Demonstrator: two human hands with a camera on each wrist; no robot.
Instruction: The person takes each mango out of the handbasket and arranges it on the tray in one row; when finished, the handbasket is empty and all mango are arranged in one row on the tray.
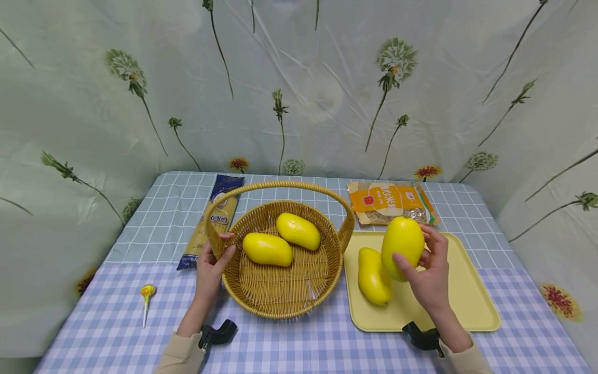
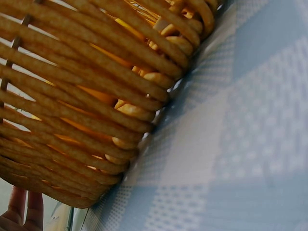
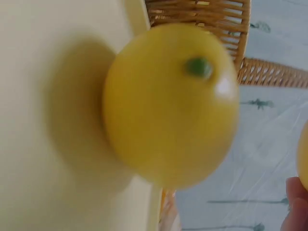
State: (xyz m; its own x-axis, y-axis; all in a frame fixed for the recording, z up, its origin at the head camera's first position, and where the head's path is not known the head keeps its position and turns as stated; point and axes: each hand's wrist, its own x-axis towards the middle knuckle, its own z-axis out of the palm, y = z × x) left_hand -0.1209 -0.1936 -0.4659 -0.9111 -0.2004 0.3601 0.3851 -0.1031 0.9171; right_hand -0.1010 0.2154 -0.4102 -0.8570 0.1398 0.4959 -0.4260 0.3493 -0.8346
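My left hand (image 1: 208, 272) grips the left side of a round wicker basket (image 1: 282, 315) at the foot of its arched handle, thumb over the rim. In the left wrist view, two fingers (image 2: 33, 211) show beside the woven wall. Inside the basket lie two yellow mangoes, one at the left (image 1: 267, 249) and one farther back (image 1: 299, 231). My right hand (image 1: 432, 278) holds another mango (image 1: 403, 246) above a pale yellow tray (image 1: 462, 298), thumb in front and fingers behind. On the tray rests one mango (image 1: 372, 278), with a green stem spot in the right wrist view.
Behind the basket's left side lies a pasta packet (image 1: 198, 236). An orange food bag (image 1: 390, 202) sits behind the tray. A yellow lollipop (image 1: 147, 292) lies at the left on the checked tablecloth (image 1: 280, 348). A dandelion-print curtain (image 1: 322, 78) hangs around the table.
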